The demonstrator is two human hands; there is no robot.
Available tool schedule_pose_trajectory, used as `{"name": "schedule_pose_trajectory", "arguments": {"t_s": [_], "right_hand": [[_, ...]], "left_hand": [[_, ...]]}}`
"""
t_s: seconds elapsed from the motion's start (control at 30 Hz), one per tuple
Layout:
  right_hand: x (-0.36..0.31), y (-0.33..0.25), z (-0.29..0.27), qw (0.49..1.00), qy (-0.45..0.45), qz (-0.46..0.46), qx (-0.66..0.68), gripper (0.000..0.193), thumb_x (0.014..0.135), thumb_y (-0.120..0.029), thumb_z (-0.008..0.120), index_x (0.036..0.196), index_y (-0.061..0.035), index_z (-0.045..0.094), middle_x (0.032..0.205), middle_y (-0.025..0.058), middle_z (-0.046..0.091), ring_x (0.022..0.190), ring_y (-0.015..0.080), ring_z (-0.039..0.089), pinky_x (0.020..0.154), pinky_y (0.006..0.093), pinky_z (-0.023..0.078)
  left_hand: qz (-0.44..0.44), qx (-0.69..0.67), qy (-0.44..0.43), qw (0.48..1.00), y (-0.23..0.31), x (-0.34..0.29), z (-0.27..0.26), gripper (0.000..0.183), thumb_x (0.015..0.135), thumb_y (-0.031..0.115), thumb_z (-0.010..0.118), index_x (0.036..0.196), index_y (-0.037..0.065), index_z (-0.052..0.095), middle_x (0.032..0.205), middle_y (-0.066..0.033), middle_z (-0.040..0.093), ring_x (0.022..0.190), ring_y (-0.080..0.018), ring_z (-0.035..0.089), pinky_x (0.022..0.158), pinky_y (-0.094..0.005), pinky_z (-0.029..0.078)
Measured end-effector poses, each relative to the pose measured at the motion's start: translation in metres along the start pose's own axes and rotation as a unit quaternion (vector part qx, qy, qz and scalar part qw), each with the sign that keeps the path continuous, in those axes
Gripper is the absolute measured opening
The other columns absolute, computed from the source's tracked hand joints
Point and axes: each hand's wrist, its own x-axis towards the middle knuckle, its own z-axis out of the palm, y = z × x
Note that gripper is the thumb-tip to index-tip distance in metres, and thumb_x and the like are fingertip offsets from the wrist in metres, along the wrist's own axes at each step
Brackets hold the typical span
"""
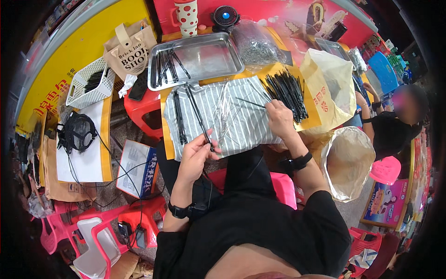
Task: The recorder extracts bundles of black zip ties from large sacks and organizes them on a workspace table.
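Observation:
My left hand (197, 156) is closed around the lower end of a few long, thin black sticks (196, 109) at the near edge of a grey-and-white striped cloth (248, 132). My right hand (281, 118) pinches the end of a single thin black stick (251, 102), which points left over the cloth. Just beyond that hand lies a thick pile of black sticks (288, 95). Loose thin silvery wires (223, 114) are spread across the middle of the cloth. A narrow bundle of black sticks (180, 118) rests along its left side.
A metal tray (213, 81) with several black sticks stands behind the cloth. To its right is a clear plastic bag (258, 44). Open paper bags (346, 162) stand at my right. A white basket (86, 95) and a small fan (225, 17) are farther off. A co-worker (390, 125) sits at right.

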Motion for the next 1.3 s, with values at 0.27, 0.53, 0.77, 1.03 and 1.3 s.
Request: {"name": "schedule_pose_trajectory", "arguments": {"t_s": [0.27,0.53,0.77,1.03,1.3], "right_hand": [[0.012,0.003,0.007,0.987,0.100,0.126,0.014,0.012,0.076,-0.001,0.055,0.086,-0.0061,0.059,0.087,0.0137,0.057,0.074,0.0357,0.059,0.063,0.0445,0.047],[0.058,-0.026,0.028,0.992,0.008,-0.127,0.023,0.014,0.070,-0.002,0.057,0.084,-0.0062,0.057,0.079,0.0085,0.058,0.077,0.0291,0.058,0.066,0.0376,0.048],[0.083,-0.019,0.028,0.941,-0.085,-0.318,-0.080,0.013,0.075,-0.014,0.055,0.085,-0.0072,0.052,0.077,0.0041,0.055,0.078,0.0211,0.058,0.068,0.0330,0.046],[0.094,-0.010,0.014,0.905,-0.122,-0.378,-0.153,0.011,0.076,-0.017,0.054,0.083,-0.0079,0.052,0.078,0.0028,0.051,0.080,0.0187,0.054,0.069,0.0320,0.042],[0.090,-0.024,-0.026,0.918,-0.079,-0.362,-0.145,0.008,0.073,-0.016,0.056,0.075,-0.0091,0.054,0.078,0.0027,0.051,0.079,0.0192,0.054,0.068,0.0322,0.042]], "left_hand": [[0.009,-0.021,-0.017,1.000,0.001,-0.003,-0.005,0.035,0.089,-0.004,0.053,0.124,-0.008,0.052,0.092,-0.0111,0.063,0.080,-0.0191,0.066,0.062,-0.0234,0.055],[-0.001,-0.036,0.001,0.999,-0.008,-0.006,-0.004,0.025,0.086,-0.006,0.058,0.111,-0.005,0.059,0.088,-0.0086,0.064,0.075,-0.0146,0.065,0.056,-0.0205,0.053],[-0.010,-0.010,0.027,1.000,-0.011,-0.008,-0.015,0.023,0.086,-0.006,0.057,0.109,-0.007,0.058,0.089,-0.0107,0.064,0.074,-0.0153,0.065,0.053,-0.0211,0.051],[-0.021,-0.021,0.022,0.999,-0.008,-0.004,-0.017,0.025,0.087,-0.006,0.055,0.112,-0.007,0.056,0.088,-0.0105,0.063,0.074,-0.0136,0.065,0.056,-0.0207,0.053],[-0.020,-0.023,0.010,0.999,-0.011,-0.006,-0.014,0.027,0.087,-0.006,0.054,0.114,-0.006,0.056,0.087,-0.0089,0.063,0.074,-0.0119,0.064,0.056,-0.0195,0.053]]}}
